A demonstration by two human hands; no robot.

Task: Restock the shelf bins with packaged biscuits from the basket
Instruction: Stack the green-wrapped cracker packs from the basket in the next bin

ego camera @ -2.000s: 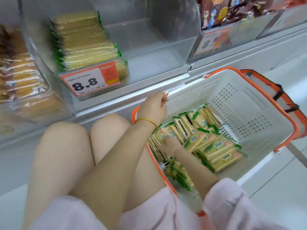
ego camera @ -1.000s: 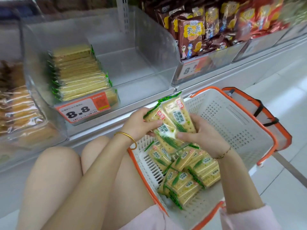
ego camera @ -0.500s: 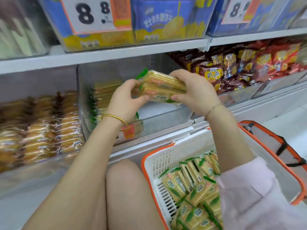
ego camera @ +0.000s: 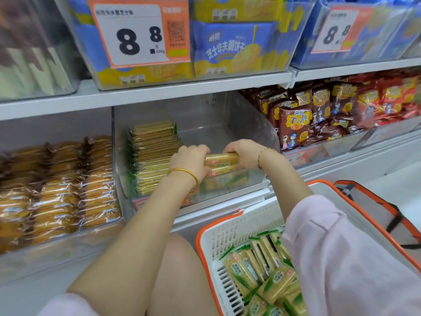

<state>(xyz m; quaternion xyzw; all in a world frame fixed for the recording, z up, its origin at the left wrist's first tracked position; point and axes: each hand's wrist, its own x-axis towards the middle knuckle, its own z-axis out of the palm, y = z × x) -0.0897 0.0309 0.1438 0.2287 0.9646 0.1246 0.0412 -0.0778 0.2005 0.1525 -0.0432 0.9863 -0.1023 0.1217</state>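
Yellow biscuit packs (ego camera: 222, 159) gripped between left hand (ego camera: 190, 160) and right hand (ego camera: 245, 153) (both curled tight); above them, price tag (ego camera: 132, 35) reads 8.8.

Two hands, the left hand (ego camera: 191, 159) and the right hand (ego camera: 243, 153), grip one small stack of biscuit packets (ego camera: 222, 159) (how many, the grip hides). One orange-rimmed basket (ego camera: 227, 224) shows roughly ten loose packets (ego camera: 273, 279). Two 8.8 price tags (ego camera: 134, 35) hang on the upper shelf's (ego camera: 159, 92) front edge. The wrists carry one gold bangle (ego camera: 185, 176) and one thin bracelet (ego camera: 262, 156).
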